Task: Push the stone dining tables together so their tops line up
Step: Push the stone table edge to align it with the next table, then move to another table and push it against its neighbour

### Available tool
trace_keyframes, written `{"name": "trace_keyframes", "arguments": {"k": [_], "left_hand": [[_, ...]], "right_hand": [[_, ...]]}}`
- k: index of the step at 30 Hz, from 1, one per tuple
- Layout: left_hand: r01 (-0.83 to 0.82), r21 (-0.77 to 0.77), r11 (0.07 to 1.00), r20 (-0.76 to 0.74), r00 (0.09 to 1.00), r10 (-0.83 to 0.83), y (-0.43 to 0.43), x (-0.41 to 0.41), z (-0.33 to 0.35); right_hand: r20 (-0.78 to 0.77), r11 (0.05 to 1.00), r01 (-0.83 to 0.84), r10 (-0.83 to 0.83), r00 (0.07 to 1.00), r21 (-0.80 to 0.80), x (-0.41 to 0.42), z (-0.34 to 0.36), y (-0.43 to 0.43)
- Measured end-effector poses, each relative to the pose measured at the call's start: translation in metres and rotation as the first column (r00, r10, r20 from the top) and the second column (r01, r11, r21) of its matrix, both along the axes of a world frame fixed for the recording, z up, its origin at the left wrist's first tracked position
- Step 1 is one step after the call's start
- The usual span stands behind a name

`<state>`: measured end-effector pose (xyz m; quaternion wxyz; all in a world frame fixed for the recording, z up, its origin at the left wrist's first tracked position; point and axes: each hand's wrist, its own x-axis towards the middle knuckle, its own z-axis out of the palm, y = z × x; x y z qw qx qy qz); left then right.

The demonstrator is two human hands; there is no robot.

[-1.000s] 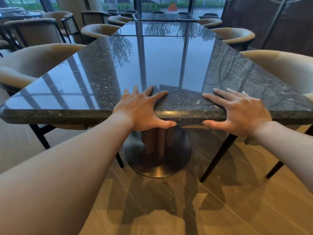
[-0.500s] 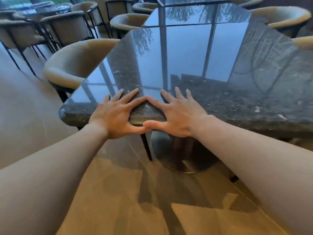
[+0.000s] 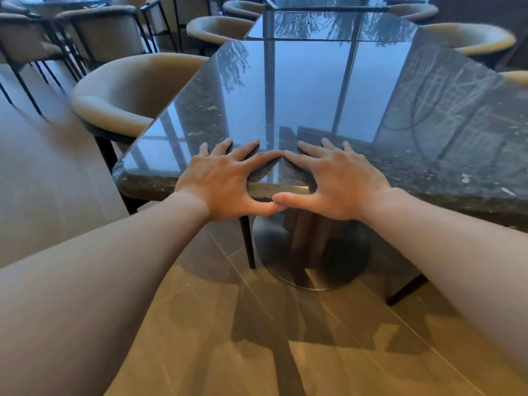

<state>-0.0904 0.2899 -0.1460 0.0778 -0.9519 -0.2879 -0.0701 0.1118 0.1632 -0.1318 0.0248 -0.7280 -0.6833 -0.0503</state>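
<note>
Near stone table [image 3: 314,90], dark, glossy; far table [image 3: 328,24] abutting, tops level.

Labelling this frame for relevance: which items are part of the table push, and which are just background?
In the job:
- near stone table, both palms on its near edge
- far stone table, beyond it
- left hand
- right hand

Background:
- beige chair left of the near table
- round pedestal base
- chairs at back left

Table top [image 3: 314,90] glossy speckled stone; base [image 3: 311,261] brushed metal
</note>
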Motion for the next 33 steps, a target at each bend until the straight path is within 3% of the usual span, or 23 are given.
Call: {"name": "trace_keyframes", "arguments": {"k": [14, 19, 24, 26, 28, 29, 31, 33], "left_hand": [[0.007, -0.024, 1.0, 0.055, 0.998, -0.006, -0.001, 0.002, -0.001], [0.012, -0.061, 0.998, 0.035, 0.999, -0.01, 0.0, 0.002, 0.005], [-0.065, -0.227, 0.972, -0.079, 0.996, 0.048, -0.012, 0.002, 0.029], [-0.055, -0.456, 0.888, 0.046, 0.995, 0.086, -0.02, 0.003, 0.048], [0.129, -0.692, 0.71, 0.408, 0.881, 0.238, -0.028, 0.007, 0.083], [0.241, -0.724, 0.646, 0.545, 0.774, 0.322, -0.033, 0.008, 0.103], [0.385, -0.684, 0.619, 0.696, 0.6, 0.395, -0.043, 0.011, 0.151], [0.489, -0.626, 0.608, 0.77, 0.513, 0.38, -0.052, 0.01, 0.2]], "right_hand": [[-0.138, 0.996, 0.01, 0.003, 0.99, 0.091, -0.001, 0.003, -0.006], [-0.108, 0.996, -0.007, 0.016, 0.994, 0.088, 0.005, 0.003, -0.002], [-0.204, 0.992, 0.056, -0.032, 0.978, 0.113, -0.001, 0.013, -0.012], [-0.42, 0.979, 0.117, -0.038, 0.907, 0.166, -0.005, 0.022, -0.02], [-0.698, 0.93, 0.253, 0.004, 0.716, 0.265, -0.003, 0.047, -0.024], [-0.786, 0.9, 0.316, 0.046, 0.617, 0.3, -0.003, 0.066, -0.026], [-0.866, 0.85, 0.384, 0.152, 0.476, 0.36, -0.002, 0.112, -0.029], [-0.885, 0.822, 0.392, 0.259, 0.387, 0.412, -0.006, 0.165, -0.03]]}}
